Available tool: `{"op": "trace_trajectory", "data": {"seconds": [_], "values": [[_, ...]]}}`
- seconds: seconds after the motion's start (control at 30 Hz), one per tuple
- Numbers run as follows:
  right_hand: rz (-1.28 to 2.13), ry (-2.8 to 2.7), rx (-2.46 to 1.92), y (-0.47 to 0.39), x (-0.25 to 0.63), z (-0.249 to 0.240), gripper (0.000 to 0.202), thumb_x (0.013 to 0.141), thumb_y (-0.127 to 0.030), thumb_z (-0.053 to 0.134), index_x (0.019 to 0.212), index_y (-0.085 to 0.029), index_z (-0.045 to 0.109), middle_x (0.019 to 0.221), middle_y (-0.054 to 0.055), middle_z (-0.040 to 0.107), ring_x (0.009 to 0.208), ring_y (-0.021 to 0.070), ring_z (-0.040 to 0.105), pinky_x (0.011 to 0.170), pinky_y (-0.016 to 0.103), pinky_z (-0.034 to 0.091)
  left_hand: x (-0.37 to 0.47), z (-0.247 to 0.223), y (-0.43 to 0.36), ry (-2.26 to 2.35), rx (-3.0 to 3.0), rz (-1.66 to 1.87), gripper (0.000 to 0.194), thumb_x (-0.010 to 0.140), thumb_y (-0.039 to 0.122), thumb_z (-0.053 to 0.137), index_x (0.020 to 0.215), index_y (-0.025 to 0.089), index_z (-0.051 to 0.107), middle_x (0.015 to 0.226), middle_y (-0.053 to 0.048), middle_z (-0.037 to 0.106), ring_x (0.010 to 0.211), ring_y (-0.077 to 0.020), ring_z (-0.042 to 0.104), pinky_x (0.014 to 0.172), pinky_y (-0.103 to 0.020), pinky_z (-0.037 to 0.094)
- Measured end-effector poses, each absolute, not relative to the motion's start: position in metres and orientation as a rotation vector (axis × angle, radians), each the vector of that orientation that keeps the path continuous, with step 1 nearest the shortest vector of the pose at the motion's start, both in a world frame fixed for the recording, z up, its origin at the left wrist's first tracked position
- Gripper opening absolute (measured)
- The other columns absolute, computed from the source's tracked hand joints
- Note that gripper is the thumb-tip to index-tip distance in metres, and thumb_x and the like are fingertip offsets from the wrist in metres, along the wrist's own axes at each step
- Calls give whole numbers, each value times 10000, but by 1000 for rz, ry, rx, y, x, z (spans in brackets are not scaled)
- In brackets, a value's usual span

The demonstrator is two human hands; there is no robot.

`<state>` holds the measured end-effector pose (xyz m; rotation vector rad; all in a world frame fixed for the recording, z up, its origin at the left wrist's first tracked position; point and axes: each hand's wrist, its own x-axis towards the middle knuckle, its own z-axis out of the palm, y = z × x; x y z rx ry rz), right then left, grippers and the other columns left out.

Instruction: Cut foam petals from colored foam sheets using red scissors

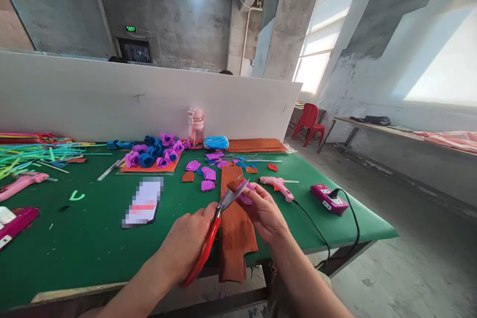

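The scissors (pixel 204 254) have red handles, the sheet (pixel 234 233) is brown, the petals (pixel 208 173) mostly purple (some blue), the tabletop (pixel 93 246) green.

The right hand (pixel 266 211) partly hides a small purple paper piece (pixel 244 199) at centre. The left edge crops a magenta plastic power strip (pixel 23 222); pale wall writing (pixel 186 62), upper centre, is illegibly small.

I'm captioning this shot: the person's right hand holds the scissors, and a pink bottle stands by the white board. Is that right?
Not quite: the head view shows the scissors in the left hand. The bottle does stand by the board.
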<state>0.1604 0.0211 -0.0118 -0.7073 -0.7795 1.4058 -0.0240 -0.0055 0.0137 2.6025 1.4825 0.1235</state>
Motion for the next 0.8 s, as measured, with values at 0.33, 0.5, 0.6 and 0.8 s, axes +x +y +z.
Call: {"op": "trace_trajectory", "data": {"seconds": [0.33, 0.5, 0.6, 0.8], "values": [[1390, -787, -714, 20, 160, -12, 168, 631, -305, 789, 691, -205, 667, 820, -1, 701, 846, 169, 633, 844, 318, 452, -21, 19, -7, 1485, 2559, 100, 384, 830, 40, 323, 1173, 174, 431, 830, -87, 669, 720, -230, 668, 616, -292, 469], [1391, -790, -712, 20, 161, -13, 160, 643, -304, 783, 694, -205, 669, 828, 0, 703, 862, 169, 630, 853, 318, 452, -20, 23, -9, 1509, 2531, 40, 371, 829, 15, 317, 1144, 163, 446, 831, -93, 672, 715, -225, 670, 619, -287, 470], [1380, -786, -719, 20, 161, -12, 177, 627, -312, 794, 690, -205, 669, 818, -2, 701, 848, 170, 631, 844, 322, 456, -20, 22, -9, 1514, 2542, 38, 378, 832, 13, 318, 1155, 171, 436, 833, -82, 673, 711, -207, 669, 608, -260, 460], [1390, -771, -711, 20, 161, -11, 167, 633, -297, 793, 690, -203, 668, 771, -16, 679, 796, 146, 620, 832, 301, 457, -18, 24, -9, 1506, 2522, 30, 349, 842, 24, 312, 1132, 163, 449, 786, -76, 670, 685, -211, 663, 575, -257, 439]]}}
